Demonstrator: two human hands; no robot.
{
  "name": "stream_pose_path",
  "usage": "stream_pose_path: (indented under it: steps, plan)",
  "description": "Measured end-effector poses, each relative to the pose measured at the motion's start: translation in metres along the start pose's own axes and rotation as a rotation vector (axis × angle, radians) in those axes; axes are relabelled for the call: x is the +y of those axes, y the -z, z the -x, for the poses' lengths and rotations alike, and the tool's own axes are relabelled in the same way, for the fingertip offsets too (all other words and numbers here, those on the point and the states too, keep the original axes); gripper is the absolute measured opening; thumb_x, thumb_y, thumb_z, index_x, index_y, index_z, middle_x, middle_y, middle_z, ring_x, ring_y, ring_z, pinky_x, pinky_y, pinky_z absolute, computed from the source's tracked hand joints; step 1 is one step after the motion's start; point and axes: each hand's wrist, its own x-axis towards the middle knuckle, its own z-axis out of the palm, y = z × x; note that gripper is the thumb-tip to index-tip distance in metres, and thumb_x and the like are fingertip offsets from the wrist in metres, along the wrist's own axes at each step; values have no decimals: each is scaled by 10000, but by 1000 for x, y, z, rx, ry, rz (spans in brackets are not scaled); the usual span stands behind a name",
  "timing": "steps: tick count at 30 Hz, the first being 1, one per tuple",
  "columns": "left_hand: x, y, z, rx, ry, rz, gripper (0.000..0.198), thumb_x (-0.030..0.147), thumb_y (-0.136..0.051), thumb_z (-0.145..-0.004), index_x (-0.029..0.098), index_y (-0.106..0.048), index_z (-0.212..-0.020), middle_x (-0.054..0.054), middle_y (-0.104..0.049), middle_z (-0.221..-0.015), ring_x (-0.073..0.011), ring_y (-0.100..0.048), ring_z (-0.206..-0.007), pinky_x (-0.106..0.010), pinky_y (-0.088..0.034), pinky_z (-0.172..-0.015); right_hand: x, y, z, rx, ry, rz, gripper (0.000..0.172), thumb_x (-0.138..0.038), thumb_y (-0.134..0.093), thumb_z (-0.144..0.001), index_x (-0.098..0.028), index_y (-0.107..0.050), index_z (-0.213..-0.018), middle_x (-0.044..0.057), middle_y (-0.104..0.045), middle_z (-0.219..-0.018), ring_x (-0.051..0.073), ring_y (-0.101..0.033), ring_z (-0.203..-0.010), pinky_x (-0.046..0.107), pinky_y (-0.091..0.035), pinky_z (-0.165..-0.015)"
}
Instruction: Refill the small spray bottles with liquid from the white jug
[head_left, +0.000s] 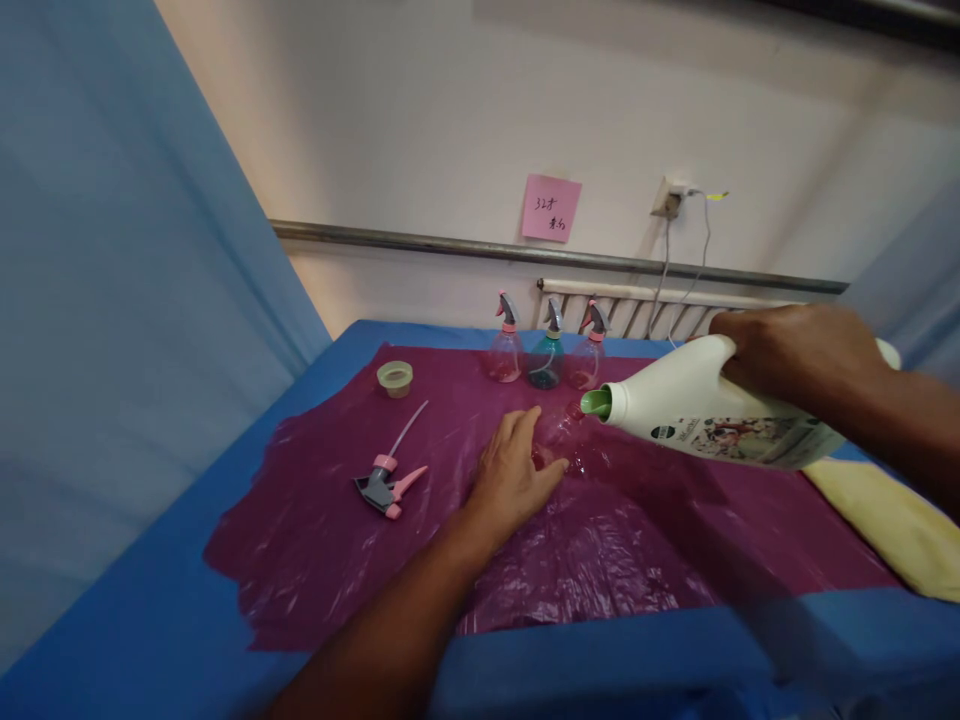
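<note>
In my right hand (772, 350) is a big white detergent jug (667, 410), gripped by its handle and tipped onto its side. Its green-lined mouth points left, just above the neck of a clear spray bottle without its head (559, 430). My left hand (514, 465) curves round the left side of that bottle, thumb in front, steadying it on the purple plastic sheet (450, 570). Whether liquid runs from the jug I cannot tell. A grey and pink spray head with its tube (380, 488) lies left of my left hand.
Three spray bottles with heads on, two clear (505, 355) and one teal (546, 358), stand at the back. A small pale green cup (395, 378) sits at back left, a folded yellow cloth (889, 520) at right. Blue curtains (135, 300) flank the table.
</note>
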Motion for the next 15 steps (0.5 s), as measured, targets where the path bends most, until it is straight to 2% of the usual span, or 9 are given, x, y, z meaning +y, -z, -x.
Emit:
stream_pose_path:
  steps: [8, 15]
  plan:
    - [-2, -2, 0, 7, -8, 4, 769, 301, -838, -914, 256, -537, -1620, -124, -618, -1582, -336, -622, -1477, -519, -503, -1281, 1, 0, 1, 25, 25, 12, 181, -370, -582, -951, -312, -733, -1032, 57, -816, -954, 285, -714, -778, 366, -297, -577]
    - [-2, -1, 0, 0, -15, 7, 767, 314, -839, -923, 230, -537, -1623, -140, -609, -1594, -344, -616, -1487, -524, -503, -1283, 0, 3, 0, 22, 22, -3, 212, -376, -580, -965, -305, -753, -1063, 73, -818, -974, 270, -698, -779, 355, -270, -590]
